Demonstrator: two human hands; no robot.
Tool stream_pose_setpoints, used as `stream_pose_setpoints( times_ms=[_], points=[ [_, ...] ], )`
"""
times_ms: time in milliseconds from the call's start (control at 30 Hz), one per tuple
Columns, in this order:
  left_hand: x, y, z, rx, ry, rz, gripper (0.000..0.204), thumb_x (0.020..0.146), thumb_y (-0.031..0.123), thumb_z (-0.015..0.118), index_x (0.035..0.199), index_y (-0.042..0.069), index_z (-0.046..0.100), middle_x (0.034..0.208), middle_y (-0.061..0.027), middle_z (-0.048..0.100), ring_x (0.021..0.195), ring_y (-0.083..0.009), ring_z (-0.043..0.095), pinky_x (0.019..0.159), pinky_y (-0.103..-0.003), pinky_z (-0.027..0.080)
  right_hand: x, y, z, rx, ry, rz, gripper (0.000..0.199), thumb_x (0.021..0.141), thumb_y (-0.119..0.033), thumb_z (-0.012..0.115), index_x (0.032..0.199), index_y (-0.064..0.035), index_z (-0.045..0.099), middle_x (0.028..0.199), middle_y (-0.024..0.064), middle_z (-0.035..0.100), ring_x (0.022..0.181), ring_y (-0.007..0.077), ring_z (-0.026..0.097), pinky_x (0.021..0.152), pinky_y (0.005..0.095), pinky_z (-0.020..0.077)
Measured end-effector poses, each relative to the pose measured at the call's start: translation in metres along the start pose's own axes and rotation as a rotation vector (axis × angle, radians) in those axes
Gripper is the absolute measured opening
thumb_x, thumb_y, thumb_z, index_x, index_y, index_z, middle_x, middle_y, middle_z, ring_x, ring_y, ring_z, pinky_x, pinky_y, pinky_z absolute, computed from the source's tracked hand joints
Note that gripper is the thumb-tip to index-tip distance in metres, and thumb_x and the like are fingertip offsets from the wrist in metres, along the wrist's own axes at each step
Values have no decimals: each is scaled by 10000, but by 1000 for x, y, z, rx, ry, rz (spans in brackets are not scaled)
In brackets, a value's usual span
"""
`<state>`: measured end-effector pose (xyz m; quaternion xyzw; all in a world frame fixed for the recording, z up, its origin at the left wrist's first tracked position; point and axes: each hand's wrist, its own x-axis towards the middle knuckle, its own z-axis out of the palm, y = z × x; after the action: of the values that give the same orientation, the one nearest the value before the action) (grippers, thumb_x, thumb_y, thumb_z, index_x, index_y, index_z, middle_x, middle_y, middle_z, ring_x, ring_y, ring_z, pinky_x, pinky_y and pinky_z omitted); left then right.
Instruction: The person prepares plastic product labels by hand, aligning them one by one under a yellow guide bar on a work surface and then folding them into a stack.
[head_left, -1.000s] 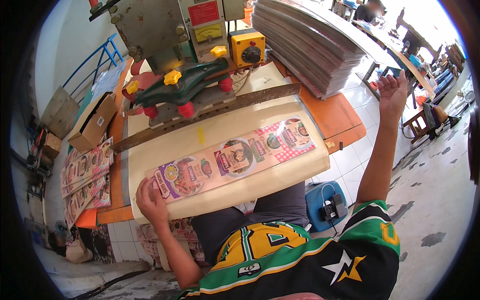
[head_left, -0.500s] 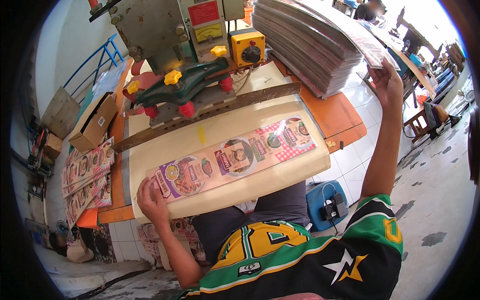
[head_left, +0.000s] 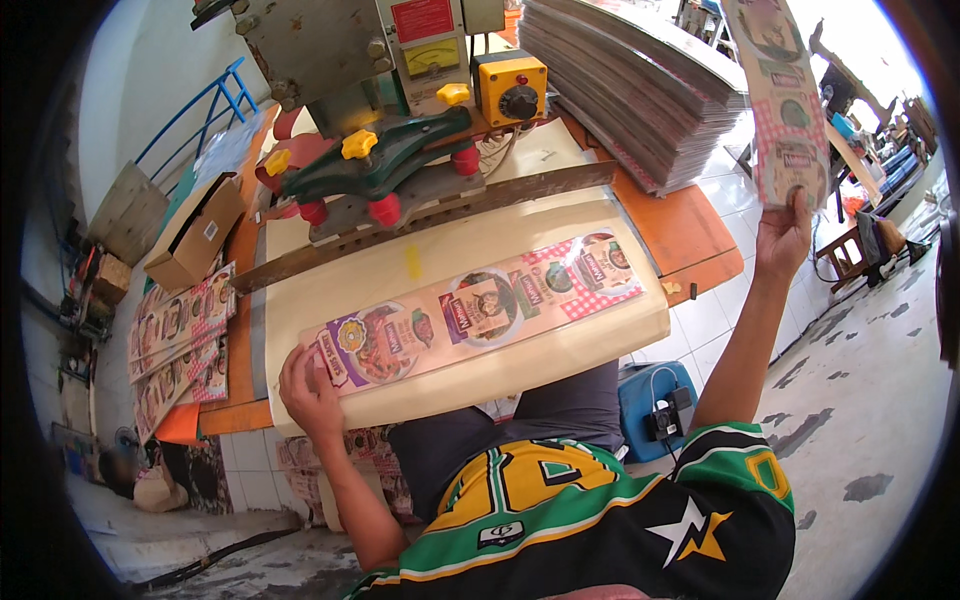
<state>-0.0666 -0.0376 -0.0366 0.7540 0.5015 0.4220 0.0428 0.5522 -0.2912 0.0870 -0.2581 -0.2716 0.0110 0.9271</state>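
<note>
At the front of the orange table [head_left: 690,225], the left hand [head_left: 312,392] rests on the left end of a long printed sheet [head_left: 475,310], fingers loosely bent and close together; whether they pinch the edge or merely press it, I can't tell from here. That sheet lies flat and slantwise on the cream mat [head_left: 500,368], just in front of the dark metal bar [head_left: 430,228]. And out to the right, arm stretched, here's the right hand [head_left: 783,236], fingers closed on the bottom end of a printed strip [head_left: 790,115] that's up in the air beside the tall stack of sheets [head_left: 625,95]! Behind the bar sits the green bracket [head_left: 405,158], yellow knobs on top, and over on the left, more printed sheets [head_left: 185,325] lie fanned below a cardboard box [head_left: 195,235].
</note>
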Motion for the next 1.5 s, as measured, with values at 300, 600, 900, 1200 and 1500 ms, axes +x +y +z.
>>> stream_pose_setpoints(
  times_ms=[300,600,900,1200,1500],
  points=[
    [1,-3,0,15,3,-5,273,890,55,622,1143,66,721,1267,-140,676,1206,-345,612,1059,-456,436,-36,5,-78,103,95,22,479,1076,-231,549,1500,-44,433,1449,124,557,1325,281,553,1132,468,462],
    [-1,-3,3,-10,21,-32,251,925,76,612,1153,32,704,1249,-136,684,1185,-337,622,1051,-444,445,-73,20,-115,235,-211,221,511,1103,-302,476,1543,-59,386,1525,117,504,1399,286,505,1148,491,441],
    [3,-40,-23,-1040,171,-342,761,1090,550,414,1476,-105,380,1433,-179,517,1304,-263,502,1144,-424,359,-86,47,-82,37,-384,370,440,1106,-283,468,1472,-39,447,1426,120,581,1323,247,560,1126,450,444],
    [32,-33,-50,-835,88,-232,405,1004,263,707,1270,-16,584,1242,-103,632,1151,-164,584,1041,-343,451,-98,87,-17,-82,-529,491,346,1081,-217,534,1345,6,519,1237,101,658,1133,185,658,998,366,530],
    [38,-44,-57,-772,191,-240,166,976,106,728,1076,13,634,1023,-27,657,957,-113,597,908,-274,475,-108,108,17,-167,-805,516,323,1025,-269,670,1215,-8,668,1171,64,721,1045,124,659,944,314,515]
  ],
)
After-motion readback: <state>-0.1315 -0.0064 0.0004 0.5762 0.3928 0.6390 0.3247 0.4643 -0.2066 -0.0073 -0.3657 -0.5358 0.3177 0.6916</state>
